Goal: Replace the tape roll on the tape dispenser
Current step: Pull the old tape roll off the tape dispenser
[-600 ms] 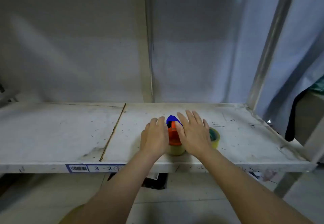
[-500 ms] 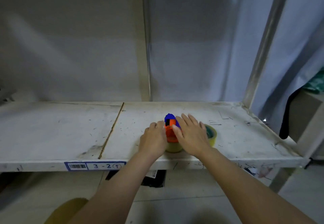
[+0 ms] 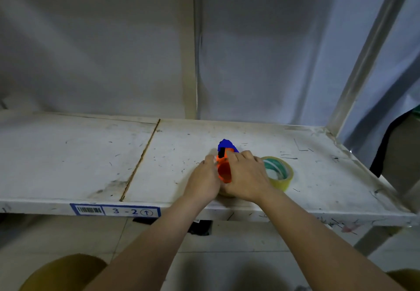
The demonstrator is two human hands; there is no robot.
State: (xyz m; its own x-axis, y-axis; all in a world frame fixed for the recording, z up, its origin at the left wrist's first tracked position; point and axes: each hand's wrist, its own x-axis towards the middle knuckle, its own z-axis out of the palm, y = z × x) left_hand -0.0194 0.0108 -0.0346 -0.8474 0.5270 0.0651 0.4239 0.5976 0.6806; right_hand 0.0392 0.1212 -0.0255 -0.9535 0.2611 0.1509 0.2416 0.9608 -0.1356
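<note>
Fingers [image 3: 236,154] of both hands apparently curled around the orange tape dispenser [image 3: 223,172] (spare roll [image 3: 280,174] beside)

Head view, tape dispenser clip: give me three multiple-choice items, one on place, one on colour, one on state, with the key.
1. Where does the spare tape roll lie relative to the right hand?
A. To its right on the shelf
B. On the floor
C. Left of the left hand

2. What colours is the tape dispenser?
A. Green and white
B. Orange and blue
C. All black

3. What are the hands doing?
A. Both hang clear of the shelf
B. Only the left hand touches the dispenser
C. Both close around the dispenser

Key: 1 A, the yellowish roll lies flat on the shelf just right of that hand. 2 B, orange body, blue far end. 3 C, the left hand and right hand flank and grip the orange body.
</note>
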